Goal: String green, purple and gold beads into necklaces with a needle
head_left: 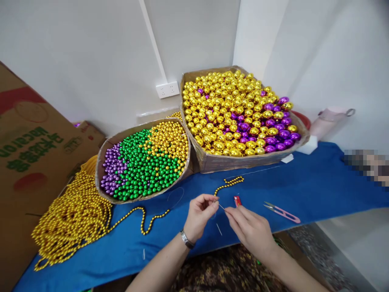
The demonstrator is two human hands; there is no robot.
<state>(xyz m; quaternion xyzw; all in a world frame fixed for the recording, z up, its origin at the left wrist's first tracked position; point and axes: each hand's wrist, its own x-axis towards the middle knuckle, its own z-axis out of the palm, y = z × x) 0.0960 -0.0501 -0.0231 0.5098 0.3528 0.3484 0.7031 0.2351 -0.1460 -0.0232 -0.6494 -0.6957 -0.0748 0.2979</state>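
Note:
My left hand point(201, 215), with a metal watch point(186, 239) at its wrist, pinches with thumb and forefinger; what is in that pinch is too small to make out. From my right hand point(251, 229), fingers closed together, a thin needle-like piece point(222, 206) runs to the left fingertips. Just beyond the left fingertips lies a short strand of gold beads point(229, 183), with a fine thread trailing to the right. A small red packet point(237, 200) is partly hidden behind my right hand. Pink-handled thread snips point(282, 213) lie further right on the blue cloth point(322, 178).
One box point(200, 164) holds large gold and purple beads; a smaller box point(99, 178) holds small purple, green and gold ones. Gold bead strands point(73, 219) are heaped at left beside a carton point(27, 174). A pink bottle point(330, 121) stands back right.

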